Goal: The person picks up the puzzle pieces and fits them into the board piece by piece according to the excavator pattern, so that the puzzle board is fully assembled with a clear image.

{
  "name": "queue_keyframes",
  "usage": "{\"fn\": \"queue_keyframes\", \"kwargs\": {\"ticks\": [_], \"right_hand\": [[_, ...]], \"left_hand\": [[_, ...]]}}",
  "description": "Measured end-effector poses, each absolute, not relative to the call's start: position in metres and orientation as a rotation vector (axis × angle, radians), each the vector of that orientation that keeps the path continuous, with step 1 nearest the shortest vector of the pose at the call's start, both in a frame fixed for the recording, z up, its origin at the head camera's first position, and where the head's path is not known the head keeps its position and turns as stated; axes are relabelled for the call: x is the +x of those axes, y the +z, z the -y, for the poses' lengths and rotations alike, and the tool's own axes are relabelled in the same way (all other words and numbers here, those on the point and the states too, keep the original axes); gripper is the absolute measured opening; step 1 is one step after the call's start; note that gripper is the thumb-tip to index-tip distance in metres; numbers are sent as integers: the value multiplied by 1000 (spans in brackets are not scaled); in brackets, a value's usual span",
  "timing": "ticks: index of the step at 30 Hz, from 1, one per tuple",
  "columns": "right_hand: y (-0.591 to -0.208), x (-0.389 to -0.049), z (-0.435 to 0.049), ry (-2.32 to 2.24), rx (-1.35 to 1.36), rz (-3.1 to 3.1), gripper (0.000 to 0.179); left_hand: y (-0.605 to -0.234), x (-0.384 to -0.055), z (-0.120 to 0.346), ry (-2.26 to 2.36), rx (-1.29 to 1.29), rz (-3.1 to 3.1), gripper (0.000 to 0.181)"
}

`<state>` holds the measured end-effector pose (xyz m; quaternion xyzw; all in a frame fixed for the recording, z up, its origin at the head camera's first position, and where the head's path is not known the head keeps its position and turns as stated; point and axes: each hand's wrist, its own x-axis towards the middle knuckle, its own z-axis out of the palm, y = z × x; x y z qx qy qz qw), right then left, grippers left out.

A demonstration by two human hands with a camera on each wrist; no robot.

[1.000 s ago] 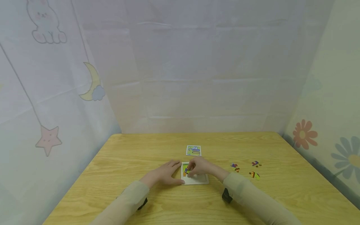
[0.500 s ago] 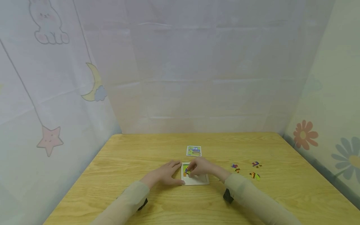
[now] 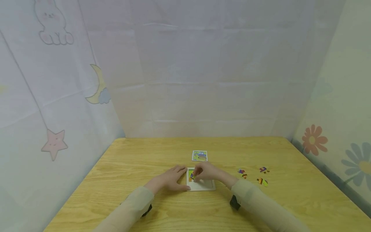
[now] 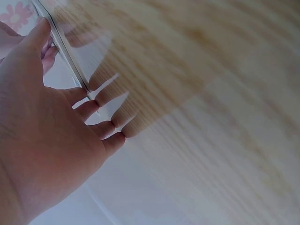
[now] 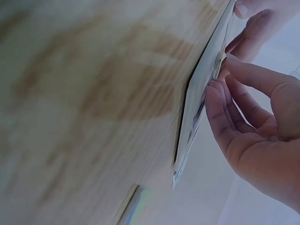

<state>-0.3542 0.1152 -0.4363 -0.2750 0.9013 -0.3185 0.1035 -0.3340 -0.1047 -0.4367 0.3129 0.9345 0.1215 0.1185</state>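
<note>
A white puzzle tray lies on the table, with coloured puzzle pieces in its upper left part. My left hand rests at the tray's left side, fingers spread and thumb at the near left corner. In the left wrist view, that hand's fingertips touch the table along the tray's edge. Over the tray, my right hand pinches a small puzzle piece between thumb and fingertips, low against the tray's surface. Most of this piece is hidden by the fingers.
A picture card of a blue vehicle on green lies just beyond the tray. To the right are loose puzzle pieces in several small groups on the wooden table. Printed cloth walls enclose the table's back and sides.
My right fingers have shifted slightly up over the tray's left part, around the pinched puzzle piece. My left hand stays at the tray's edge.
</note>
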Motion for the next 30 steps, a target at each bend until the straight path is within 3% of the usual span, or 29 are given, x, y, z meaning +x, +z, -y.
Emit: {"fn": "queue_keyframes", "kwargs": {"ticks": [30], "right_hand": [[-429,-346,-131,-981,-984,-2645,16]], "left_hand": [[-434,-329,103,332,904,-2743,86]]}}
